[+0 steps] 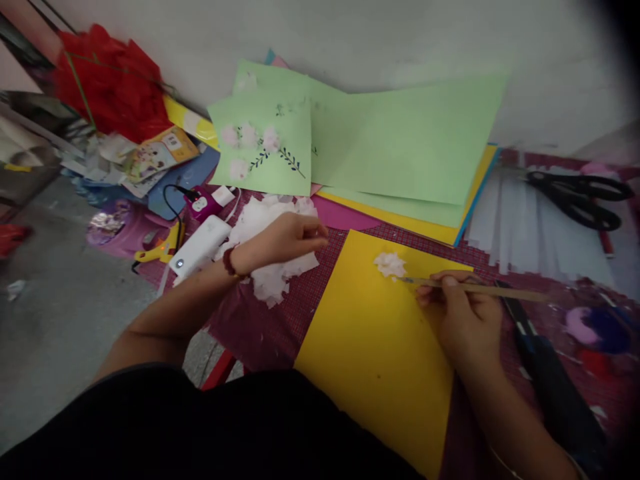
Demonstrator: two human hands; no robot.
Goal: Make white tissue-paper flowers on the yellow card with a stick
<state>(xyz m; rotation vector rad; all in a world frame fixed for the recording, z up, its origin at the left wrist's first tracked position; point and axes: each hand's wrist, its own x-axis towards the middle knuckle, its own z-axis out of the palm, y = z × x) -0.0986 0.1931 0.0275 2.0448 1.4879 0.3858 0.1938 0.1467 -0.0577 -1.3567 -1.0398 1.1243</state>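
Observation:
My right hand (463, 313) is closed round a thin wooden brush (500, 291), its tip touching a small white tissue flower (390, 265) on a yellow paper sheet (375, 353). My left hand (285, 241) hovers with fingers pinched together over a heap of white tissue pieces (273, 280) on the red checked cloth; what it pinches, if anything, is too small to make out.
Green paper sheets (400, 140), one bearing tissue flowers and drawn sprigs (263, 150), lie at the back. Black scissors (580, 193) rest on white strips at right. A white device with cable (200, 243), red crumpled paper (113, 83) and clutter sit at left.

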